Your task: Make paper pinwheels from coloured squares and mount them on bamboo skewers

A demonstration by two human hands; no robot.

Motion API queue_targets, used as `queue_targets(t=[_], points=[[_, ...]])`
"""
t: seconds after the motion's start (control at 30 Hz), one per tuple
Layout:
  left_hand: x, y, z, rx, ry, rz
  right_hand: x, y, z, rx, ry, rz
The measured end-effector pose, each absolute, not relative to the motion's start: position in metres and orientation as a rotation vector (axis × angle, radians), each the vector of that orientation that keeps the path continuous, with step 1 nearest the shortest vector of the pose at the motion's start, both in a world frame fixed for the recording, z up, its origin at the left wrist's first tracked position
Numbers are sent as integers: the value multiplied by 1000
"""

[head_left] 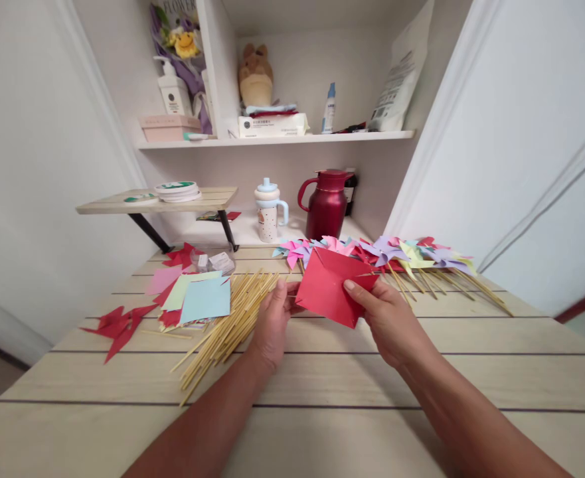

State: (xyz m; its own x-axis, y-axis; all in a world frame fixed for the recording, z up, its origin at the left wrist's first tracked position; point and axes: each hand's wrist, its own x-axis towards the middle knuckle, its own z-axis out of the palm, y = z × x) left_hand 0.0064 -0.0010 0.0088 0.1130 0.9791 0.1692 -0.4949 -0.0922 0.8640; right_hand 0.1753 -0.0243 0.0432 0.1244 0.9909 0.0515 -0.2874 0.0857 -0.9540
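Both my hands hold a red paper square with folded corners, lifted above the wooden table. My left hand pinches its left edge. My right hand grips its right side, thumb on top near a folded flap. Just left of my left hand lies a pile of thin wooden sticks. Behind the paper, a row of finished paper pinwheels on sticks spreads to the right.
A stack of coloured paper sheets and red paper scraps lie at the left. A red thermos jug and a sippy cup stand at the back. A small raised shelf holds tape rolls.
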Motion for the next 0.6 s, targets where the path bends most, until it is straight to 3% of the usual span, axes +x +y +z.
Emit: queue_targets(t=[0.6], points=[[8, -1, 8, 1068, 653, 1372, 174, -26, 46, -963, -960, 1207]])
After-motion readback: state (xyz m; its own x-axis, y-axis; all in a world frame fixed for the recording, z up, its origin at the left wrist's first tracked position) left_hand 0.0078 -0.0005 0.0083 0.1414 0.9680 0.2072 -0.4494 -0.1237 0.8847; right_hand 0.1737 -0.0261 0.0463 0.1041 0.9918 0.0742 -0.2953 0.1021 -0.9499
